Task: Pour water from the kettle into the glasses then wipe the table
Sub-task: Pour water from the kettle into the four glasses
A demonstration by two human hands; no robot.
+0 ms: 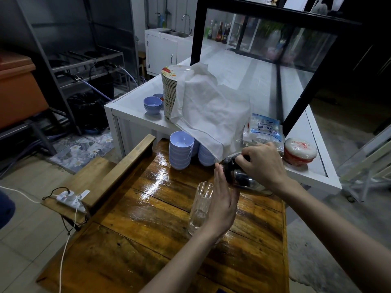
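Observation:
A tall clear glass (200, 208) stands on the glossy wooden table (148, 229), with a little water at its bottom. My left hand (222, 205) is flat and open against the glass's right side, fingers pointing up. A shiny steel kettle (239, 176) is tilted just right of the glass's rim. My right hand (262, 163) grips the kettle's dark handle from above. The spout is hidden behind my left hand. A white cloth (211, 111) hangs over a stack of plates behind the kettle.
Two stacks of pale blue bowls (181, 150) stand at the table's far edge. The white counter (135, 113) behind holds stacked plates (169, 92), more bowls, a plastic bag pack (264, 132) and a red-white bundle (299, 152). A power strip (70, 199) lies on a wooden bench at left.

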